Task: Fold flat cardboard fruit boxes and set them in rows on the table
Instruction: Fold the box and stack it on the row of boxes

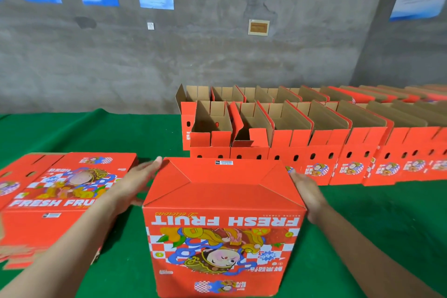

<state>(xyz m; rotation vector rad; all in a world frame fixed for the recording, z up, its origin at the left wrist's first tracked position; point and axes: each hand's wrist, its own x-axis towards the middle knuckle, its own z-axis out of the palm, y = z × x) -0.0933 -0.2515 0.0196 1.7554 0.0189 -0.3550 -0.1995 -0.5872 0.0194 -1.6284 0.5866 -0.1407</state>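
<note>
A red "FRESH FRUIT" cardboard box (222, 213) stands upside down on the green table in front of me, its folded bottom flaps facing up and its print inverted. My left hand (137, 181) lies flat against the box's left side, fingers straight. My right hand (307, 193) presses flat on the right side. A stack of flat, unfolded boxes (55, 201) lies to the left of the box, under my left forearm. Folded boxes (290, 143) with open tops stand in two rows behind, running off to the right.
The green table cloth (375, 225) shows to the right of the box and at the far left (96, 128). A grey concrete wall with posters stands behind the table.
</note>
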